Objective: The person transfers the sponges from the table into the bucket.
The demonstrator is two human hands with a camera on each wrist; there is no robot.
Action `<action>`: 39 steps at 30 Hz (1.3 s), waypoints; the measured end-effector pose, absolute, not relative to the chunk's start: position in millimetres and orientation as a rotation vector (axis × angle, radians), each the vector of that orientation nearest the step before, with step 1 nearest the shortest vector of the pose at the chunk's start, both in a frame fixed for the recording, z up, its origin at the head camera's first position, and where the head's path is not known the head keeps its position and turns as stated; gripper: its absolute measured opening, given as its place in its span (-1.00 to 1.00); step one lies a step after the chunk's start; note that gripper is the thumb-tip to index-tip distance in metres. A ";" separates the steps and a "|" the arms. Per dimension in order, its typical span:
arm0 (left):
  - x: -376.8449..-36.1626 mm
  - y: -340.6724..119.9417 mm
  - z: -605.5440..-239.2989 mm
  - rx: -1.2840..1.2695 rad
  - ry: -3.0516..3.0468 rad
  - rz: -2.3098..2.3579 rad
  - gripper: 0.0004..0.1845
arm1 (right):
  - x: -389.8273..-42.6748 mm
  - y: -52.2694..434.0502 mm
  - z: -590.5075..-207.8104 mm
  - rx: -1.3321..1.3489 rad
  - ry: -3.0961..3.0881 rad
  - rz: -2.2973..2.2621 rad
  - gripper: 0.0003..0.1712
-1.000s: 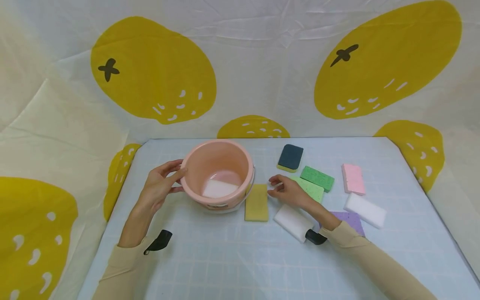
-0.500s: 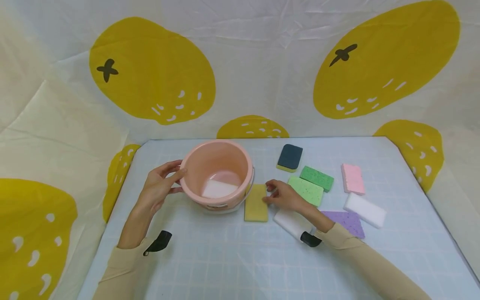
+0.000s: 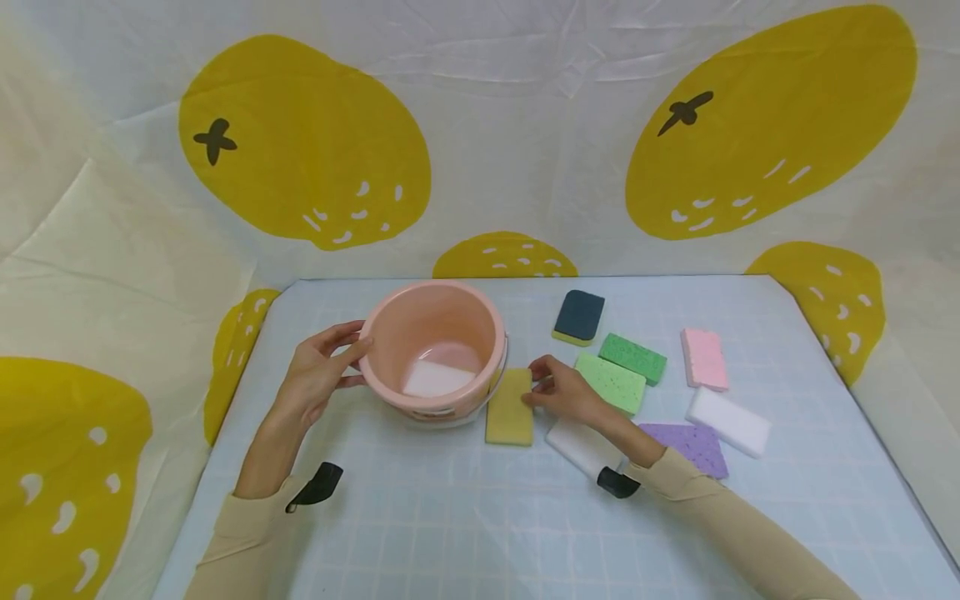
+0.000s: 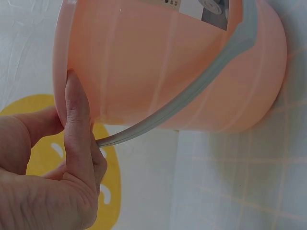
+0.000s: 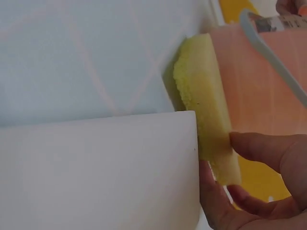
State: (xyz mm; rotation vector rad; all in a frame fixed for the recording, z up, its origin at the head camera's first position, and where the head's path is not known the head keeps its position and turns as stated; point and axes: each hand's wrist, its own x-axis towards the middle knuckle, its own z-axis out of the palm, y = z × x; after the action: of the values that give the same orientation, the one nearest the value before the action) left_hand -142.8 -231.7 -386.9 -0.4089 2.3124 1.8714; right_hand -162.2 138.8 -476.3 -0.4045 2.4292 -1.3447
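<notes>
the left hand (image 3: 318, 375) holds the rim of the pink bucket (image 3: 433, 350), thumb and fingers curled against its wall, and a white sponge (image 3: 437, 379) lies at the bottom inside. the right hand (image 3: 564, 390) pinches the far edge of the yellow sponge (image 3: 510, 407), which lies flat on the table (image 3: 465, 517) just beside the bucket. close by sit another white sponge (image 3: 581, 443) under the right wrist, two green sponges (image 3: 613, 382), a dark sponge (image 3: 578, 316), a pink sponge (image 3: 703, 358) and a purple sponge (image 3: 686, 446).

- Your table (image 3: 450, 533) carries a pink bucket (image 3: 457, 329) left of centre, with a yellow sponge (image 3: 508, 408) just right of it.
- Right: dark (image 3: 578, 317), two green (image 3: 632, 357), pink (image 3: 703, 358), two white (image 3: 729, 422), purple (image 3: 686, 446) sponges.
</notes>
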 end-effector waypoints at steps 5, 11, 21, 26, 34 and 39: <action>-142.6 -231.6 -386.4 -0.412 2.318 1.869 -0.38 | -162.8 140.0 -476.6 -0.314 2.440 -1.378 -0.54; -142.5 -231.2 -386.6 -0.408 2.320 1.871 -0.38 | -163.2 143.1 -470.3 -0.265 2.425 -1.430 -0.56; -142.5 -231.2 -386.0 -0.431 2.333 1.846 -0.36 | -166.2 155.2 -458.2 -0.233 2.347 -1.505 -0.51; -142.4 -231.1 -385.9 -0.421 2.328 1.851 -0.37 | -169.0 163.1 -454.3 -0.223 2.325 -1.530 -0.48; -142.8 -231.7 -386.5 -0.408 2.323 1.863 -0.38 | -171.2 176.8 -442.5 -0.204 2.288 -1.561 -0.45; -143.3 -231.4 -386.7 -0.414 2.333 1.855 -0.38 | -173.5 183.9 -436.1 -0.208 2.268 -1.598 -0.45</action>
State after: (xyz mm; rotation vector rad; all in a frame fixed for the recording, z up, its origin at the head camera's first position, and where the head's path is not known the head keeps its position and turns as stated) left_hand -143.3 -231.4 -386.7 -0.4136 2.3327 1.8550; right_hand -173.5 183.9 -436.1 -0.2080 2.2676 -1.5984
